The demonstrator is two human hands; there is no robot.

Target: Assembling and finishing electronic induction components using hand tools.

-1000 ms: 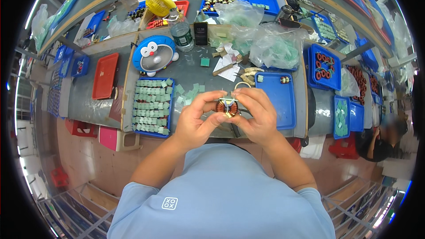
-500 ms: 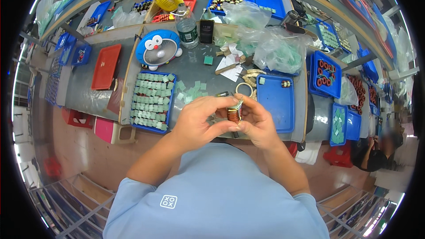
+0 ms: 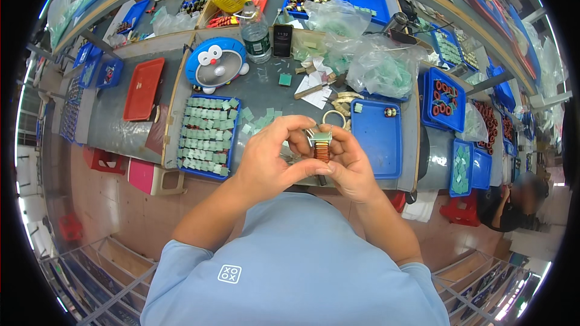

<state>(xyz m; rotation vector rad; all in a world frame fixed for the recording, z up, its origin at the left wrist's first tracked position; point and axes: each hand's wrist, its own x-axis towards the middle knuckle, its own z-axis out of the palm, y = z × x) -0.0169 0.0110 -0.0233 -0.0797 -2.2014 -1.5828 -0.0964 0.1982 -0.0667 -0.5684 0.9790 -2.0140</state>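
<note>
Copper coil [image 3: 322, 151] turned since previous frame; its green board [image 3: 321, 136] now shows plainly at the far end. Left hand [image 3: 272, 154] and right hand [image 3: 351, 172] pinch it, left of the near-empty blue tray [image 3: 376, 142], probably steadying it with leads [image 3: 310, 135] exposed.

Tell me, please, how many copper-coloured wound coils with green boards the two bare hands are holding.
1: the coil sits between the left hand and the right hand, its green board uppermost. The fingers could hide another.

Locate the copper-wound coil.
In the head view, the copper-wound coil is just right of centre, held between the left hand and the right hand.
</note>
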